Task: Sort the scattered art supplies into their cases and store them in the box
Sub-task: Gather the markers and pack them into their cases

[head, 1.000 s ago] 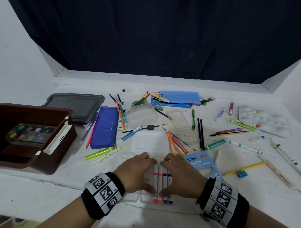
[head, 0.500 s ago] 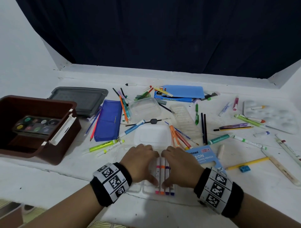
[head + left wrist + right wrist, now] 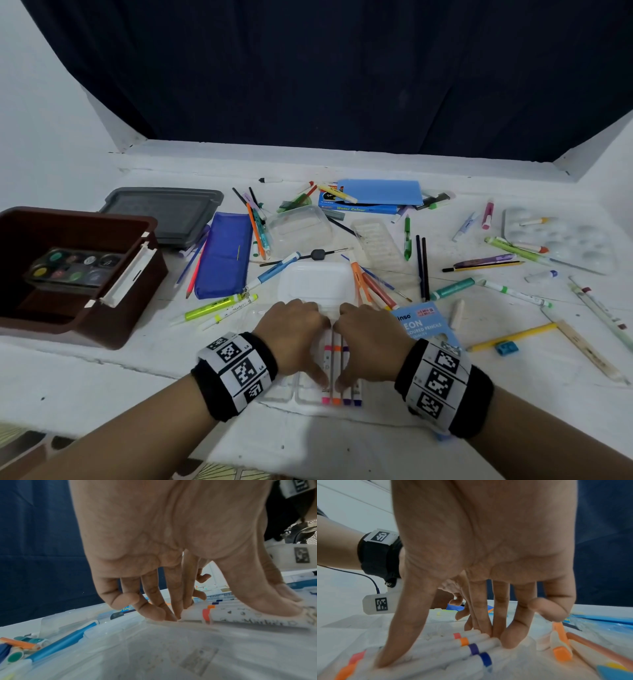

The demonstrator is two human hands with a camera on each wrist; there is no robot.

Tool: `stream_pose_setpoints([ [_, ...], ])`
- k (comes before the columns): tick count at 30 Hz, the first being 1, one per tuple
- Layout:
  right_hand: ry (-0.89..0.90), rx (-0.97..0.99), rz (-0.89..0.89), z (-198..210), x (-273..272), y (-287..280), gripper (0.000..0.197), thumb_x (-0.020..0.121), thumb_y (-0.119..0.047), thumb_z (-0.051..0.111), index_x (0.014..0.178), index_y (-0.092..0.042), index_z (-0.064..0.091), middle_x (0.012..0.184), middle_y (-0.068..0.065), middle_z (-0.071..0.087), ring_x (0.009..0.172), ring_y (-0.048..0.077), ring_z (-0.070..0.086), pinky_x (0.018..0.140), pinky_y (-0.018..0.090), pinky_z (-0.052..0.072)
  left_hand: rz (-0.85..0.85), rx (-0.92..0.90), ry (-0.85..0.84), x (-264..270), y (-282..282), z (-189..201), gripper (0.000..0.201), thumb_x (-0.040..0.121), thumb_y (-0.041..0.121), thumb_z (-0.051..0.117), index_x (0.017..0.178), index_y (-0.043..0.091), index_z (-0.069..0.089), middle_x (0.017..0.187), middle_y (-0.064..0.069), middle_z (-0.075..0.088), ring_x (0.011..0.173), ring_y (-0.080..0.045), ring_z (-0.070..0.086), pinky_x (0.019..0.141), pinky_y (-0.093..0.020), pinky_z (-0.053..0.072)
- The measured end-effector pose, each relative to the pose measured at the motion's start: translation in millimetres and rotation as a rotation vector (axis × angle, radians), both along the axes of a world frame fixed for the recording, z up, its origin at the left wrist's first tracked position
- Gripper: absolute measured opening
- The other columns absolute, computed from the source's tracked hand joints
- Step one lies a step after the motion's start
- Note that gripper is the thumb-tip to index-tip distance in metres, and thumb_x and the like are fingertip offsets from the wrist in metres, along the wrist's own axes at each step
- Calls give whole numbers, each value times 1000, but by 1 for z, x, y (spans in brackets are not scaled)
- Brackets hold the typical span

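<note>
Both hands press down on a row of markers (image 3: 337, 373) lying in a clear case (image 3: 291, 390) at the worktop's (image 3: 342, 442) near edge: left hand (image 3: 294, 337) and right hand (image 3: 371, 342) grasp nothing, fingers straight, thumbs on the barrels. Other supplies lie scattered beyond; the brown box (image 3: 102, 325) sits far left.

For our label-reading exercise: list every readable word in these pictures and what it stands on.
"Water Colour": flat blue cardboard box.
"EON", "COLOURED PENCILS"; brand partly hidden, "nso": light blue card pack.
"Marker": white pen with yellow-green cap.
Wristband codes: patterns, not words.
</note>
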State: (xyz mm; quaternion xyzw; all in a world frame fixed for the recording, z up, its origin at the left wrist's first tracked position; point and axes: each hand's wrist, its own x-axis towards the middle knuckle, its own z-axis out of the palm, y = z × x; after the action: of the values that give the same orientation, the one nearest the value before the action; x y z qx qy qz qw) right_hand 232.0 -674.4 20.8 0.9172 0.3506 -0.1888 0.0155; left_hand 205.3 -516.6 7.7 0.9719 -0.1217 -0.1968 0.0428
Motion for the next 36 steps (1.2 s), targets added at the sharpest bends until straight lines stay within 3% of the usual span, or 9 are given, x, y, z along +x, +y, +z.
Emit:
stream_pose_setpoints([
  [5, 1, 39, 4, -5, 3, -4, 71, 60, -63, 83, 111, -20, 58, 101, -3, 50, 89, 16, 51, 75, 34, 40, 6, -9, -3, -2, 2, -1, 80, 58, 71, 80, 125, 33, 59, 113, 3, 58, 105, -18, 50, 87, -35, 44],
  [9, 30, 99, -17, -12, 5, -10, 80, 60, -68, 80, 122, -23, 58, 110, -4, 54, 98, 16, 52, 84, 35, 45, 3, 16, -25, 0, 2, -2, 85, 54, 75, 78, 126, 35, 59, 111, 4, 57, 103, -20, 50, 87, -36, 44],
  [14, 31, 105, -18, -15, 6, -13, 77, 62, -68, 78, 122, -25, 58, 112, -4, 55, 100, 15, 51, 90, 36, 45, -7, 53, -48, 1, 3, -3, 87, 53, 80, 74, 126, 36, 58, 109, 5, 58, 101, -19, 50, 84, -36, 42],
  [20, 6, 83, 46, -7, 15, -6, 75, 55, -65, 83, 117, -28, 60, 104, -7, 56, 97, 16, 52, 83, 36, 45, 2, 62, -62, 3, 0, 1, 85, 50, 80, 76, 119, 33, 60, 107, 4, 60, 100, -21, 53, 76, -33, 31],
  [23, 22, 103, 42, -9, 15, -5, 74, 55, -63, 85, 117, -28, 60, 103, -8, 56, 95, 14, 53, 85, 38, 47, 6, 49, -62, 3, 2, -1, 85, 51, 81, 74, 121, 35, 58, 108, 5, 59, 100, -20, 52, 78, -34, 35],
  [29, 65, 385, -49, -18, 11, -29, 50, 81, -54, 70, 122, -27, 60, 115, -8, 60, 105, 10, 54, 94, 34, 45, -31, 42, -3, 5, 6, -3, 83, 65, 81, 66, 131, 33, 53, 118, 6, 54, 107, -17, 48, 89, -35, 41],
  [31, 20, 565, -138, -16, 10, -44, 32, 87, -46, 66, 113, -28, 63, 107, -12, 62, 97, 3, 55, 87, 28, 47, -17, -43, 0, 7, 8, 4, 76, 71, 78, 64, 132, 35, 51, 119, 8, 54, 109, -15, 49, 90, -32, 42],
  [34, -124, 801, -230, -10, 10, -72, 7, 88, -28, 66, 93, -24, 63, 86, -14, 59, 77, 3, 56, 71, 23, 48, 26, -240, -110, 12, 4, 18, 46, 81, 72, 57, 115, 42, 56, 94, 16, 57, 85, -1, 52, 72, -21, 40],
  [36, -211, 852, -290, -6, 9, -92, 5, 88, -19, 66, 88, -23, 63, 80, -12, 58, 72, 6, 56, 66, 22, 47, 68, -427, -261, 17, -8, 22, 31, 85, 66, 54, 95, 38, 58, 67, 11, 53, 65, -7, 50, 59, -22, 38],
])
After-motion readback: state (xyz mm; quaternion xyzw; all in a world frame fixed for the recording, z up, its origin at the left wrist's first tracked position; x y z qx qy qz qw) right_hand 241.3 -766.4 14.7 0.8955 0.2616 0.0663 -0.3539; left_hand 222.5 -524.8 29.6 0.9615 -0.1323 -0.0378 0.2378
